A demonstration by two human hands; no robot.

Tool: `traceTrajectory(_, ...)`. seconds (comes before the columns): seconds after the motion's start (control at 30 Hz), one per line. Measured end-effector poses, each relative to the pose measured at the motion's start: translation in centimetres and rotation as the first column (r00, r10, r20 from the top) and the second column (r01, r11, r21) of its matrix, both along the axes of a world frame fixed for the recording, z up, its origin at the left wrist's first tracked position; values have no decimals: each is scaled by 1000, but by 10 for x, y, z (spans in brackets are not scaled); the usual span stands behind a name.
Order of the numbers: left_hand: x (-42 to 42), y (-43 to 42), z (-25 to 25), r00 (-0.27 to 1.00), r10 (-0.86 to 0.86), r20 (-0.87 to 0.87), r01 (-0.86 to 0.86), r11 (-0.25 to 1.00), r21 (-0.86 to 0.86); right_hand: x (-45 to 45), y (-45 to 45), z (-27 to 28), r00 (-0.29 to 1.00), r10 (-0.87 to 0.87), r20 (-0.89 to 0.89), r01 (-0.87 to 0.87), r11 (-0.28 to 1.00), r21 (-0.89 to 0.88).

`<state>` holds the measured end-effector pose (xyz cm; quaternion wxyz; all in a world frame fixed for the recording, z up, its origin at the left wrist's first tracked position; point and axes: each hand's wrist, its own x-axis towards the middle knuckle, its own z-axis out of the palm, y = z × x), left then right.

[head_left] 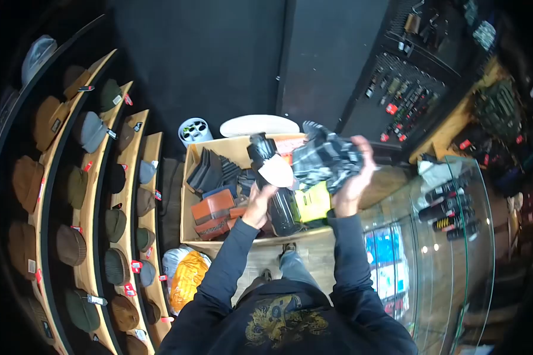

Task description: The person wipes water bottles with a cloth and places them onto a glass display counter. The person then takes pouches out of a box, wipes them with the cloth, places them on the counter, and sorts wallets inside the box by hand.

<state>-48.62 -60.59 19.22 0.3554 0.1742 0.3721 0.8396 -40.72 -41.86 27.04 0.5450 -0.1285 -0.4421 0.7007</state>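
Observation:
My left hand [258, 205] is closed on the side of a dark, glossy bottle [282, 212] with a black cap and a white paper label. It tilts over a light wooden bin. On the right, my right hand [354, 180] grips a black, grey and white plaid cloth item [326, 158]; its exact kind does not show. Below it lies a bright yellow-green package [313, 202]. Brown leather wallets [212, 207] and dark folded goods [207, 170] fill the left of the bin [251, 241], beside my left hand.
Shelves of caps and beanies [117, 266] line the left. A glass display case [435, 260] stands close on my right. Behind the bin are a white tube holder [194, 131] and a white oval object [259, 125]. Orange and white bags [188, 278] lie on the floor.

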Motion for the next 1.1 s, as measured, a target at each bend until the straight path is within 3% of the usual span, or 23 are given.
traceTrajectory(0.03, 3, 0, -11, 980, -89, 178, 90, 996, -1, 14, -28, -5, 969, 236, -77, -248, 935, -255)
traceTrajectory(0.07, 21, 5, 3, 972, 12, 234, -1, 999, -49, 22, -41, -24, 950, 312, 8, -278, 858, -431)
traceTrajectory(0.1, 23, 1, 2, 961, -101, 259, 141, 980, -141, 28, -62, -29, 921, 387, -46, -362, 808, -464)
traceTrajectory(0.13, 32, 0, 2, 996, -77, 43, 82, 988, -132, 36, -76, -31, 931, 365, -28, -351, 867, -354)
traceTrajectory(0.2, 39, -2, -6, 994, -101, -39, 101, 995, -8, 59, -86, -18, 915, 400, -56, -395, 860, -323)
traceTrajectory(0.27, 49, -14, 8, 986, -151, 73, 150, 988, 24, 78, -84, -11, 886, 460, 59, -447, 881, -158)
traceTrajectory(0.33, 50, -15, 12, 974, -209, -92, 214, 975, 50, 100, -92, 6, 860, 473, 193, -473, 880, -48)
traceTrajectory(0.4, 60, -15, 42, 946, -307, -101, 323, 910, 261, 115, -90, 20, 843, 424, 332, -489, 860, 145)
traceTrajectory(0.47, 68, -12, 55, 867, -496, -57, 469, 770, 432, 128, -96, 20, 889, 264, 375, -352, 917, 189)
traceTrajectory(0.5, 64, -6, 51, 748, -653, -117, 594, 580, 558, 135, -99, 40, 839, 367, 401, -436, 895, 93)
traceTrajectory(0.53, 76, 4, 46, 713, -699, -55, 553, 514, 656, 142, -103, 48, 872, 462, 164, -448, 887, -116)
traceTrajectory(0.57, 82, 11, 41, 695, -716, -57, 558, 488, 671, 151, -93, 35, 895, 244, 373, -184, 965, -189)
traceTrajectory(0.63, 100, 21, 41, 662, -748, -52, 534, 422, 732, 159, -74, 40, 982, 187, 17, -165, 900, -403)
traceTrajectory(0.73, 120, 33, 46, 645, -743, -179, 590, 335, 735, 178, -78, 79, 991, 82, -105, -100, 979, -176)
traceTrajectory(0.8, 127, 21, 58, 711, -686, -157, 646, 549, 530, 194, -85, 85, 997, -37, 63, 38, 999, -6)
traceTrajectory(0.87, 139, 27, 58, 851, -475, -224, 523, 803, 285, 207, -100, 78, 927, -28, 374, -86, 955, 284)
traceTrajectory(0.9, 158, 27, 75, 878, -369, -305, 457, 834, 310, 215, -114, 84, 812, -100, 575, -188, 888, 420)
traceTrajectory(0.93, 159, 38, 53, 813, -239, -531, 348, 930, 115, 219, -122, 78, 765, -323, 558, -204, 699, 685)
traceTrajectory(0.97, 158, 45, 32, 748, -201, -633, 344, 933, 110, 234, -122, 83, 758, -383, 529, -299, 517, 802)
traceTrajectory(1.0, 157, 51, 12, 675, -154, -721, 334, 936, 113, 245, -117, 81, 782, -253, 570, -358, 566, 743)
traceTrajectory(1.03, 181, 48, 17, 924, -338, -182, 375, 893, 247, 249, -104, 73, 833, 5, 553, -410, 676, 612)
traceTrajectory(1.07, 190, 43, 17, 909, -358, -211, 408, 868, 283, 265, -101, 68, 866, 362, 345, -483, 786, 385)
traceTrajectory(1.1, 201, 39, 14, 904, -351, -245, 412, 869, 273, 278, -106, 74, 873, 448, 193, -487, 818, 305)
